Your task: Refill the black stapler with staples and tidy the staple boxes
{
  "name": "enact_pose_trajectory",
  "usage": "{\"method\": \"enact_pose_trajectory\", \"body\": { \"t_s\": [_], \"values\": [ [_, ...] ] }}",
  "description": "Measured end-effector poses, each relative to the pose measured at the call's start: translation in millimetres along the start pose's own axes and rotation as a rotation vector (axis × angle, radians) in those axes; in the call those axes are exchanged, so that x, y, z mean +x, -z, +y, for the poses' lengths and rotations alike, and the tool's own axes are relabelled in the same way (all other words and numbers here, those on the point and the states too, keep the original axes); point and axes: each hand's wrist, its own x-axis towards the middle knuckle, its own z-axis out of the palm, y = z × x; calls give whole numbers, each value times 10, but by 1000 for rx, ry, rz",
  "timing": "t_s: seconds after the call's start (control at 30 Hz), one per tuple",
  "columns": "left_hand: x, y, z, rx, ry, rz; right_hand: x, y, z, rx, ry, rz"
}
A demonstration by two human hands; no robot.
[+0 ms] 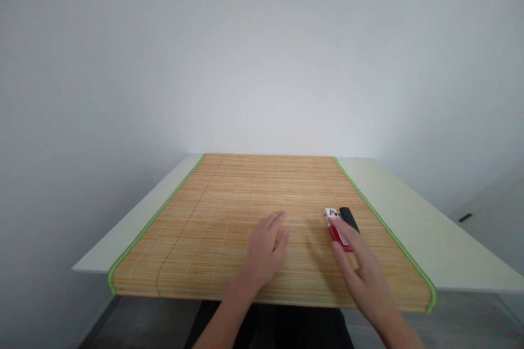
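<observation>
Over the middle front of the bamboo mat (pixel 229 212), my left hand (pixel 266 248) holds nothing, its thumb apart from its fingers. My right hand (pixel 362 270) is at the right side of the mat, thumb and fingers spread. Its fingertips overlap a small red and white box (pixel 332 214) in view; whether they touch it I cannot tell. Right beside the box lies a black elongated object (pixel 347 215), partly hidden behind my right hand. What kind of object it is does not show.
Green edging (pixel 393 241) borders the mat on both sides. Under it is a white table (pixel 388 191), with a pale wall (pixel 262 65) behind its far edge. A small dark handle-like piece (pixel 465 217) shows at the far right. My legs are below the front edge.
</observation>
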Motion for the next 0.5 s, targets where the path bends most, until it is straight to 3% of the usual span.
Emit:
{"method": "enact_pose_trajectory", "body": {
  "t_s": [0.1, 0.23, 0.33, 0.5],
  "values": [
    [-62, 338, -349, 417, -9, -19, 107, -594, -383, -28, 89, -228],
    [-101, 412, -678, 702, 24, -38, 306, -1170, -472, -201, 22, -339],
    [-122, 372, -736, 782, 18, -42, 359, -1285, -402, -312, 5, -358],
    [-122, 342, -690, 812, 26, -46, 322, -1246, -335, -364, 24, -394]
  ]
}}
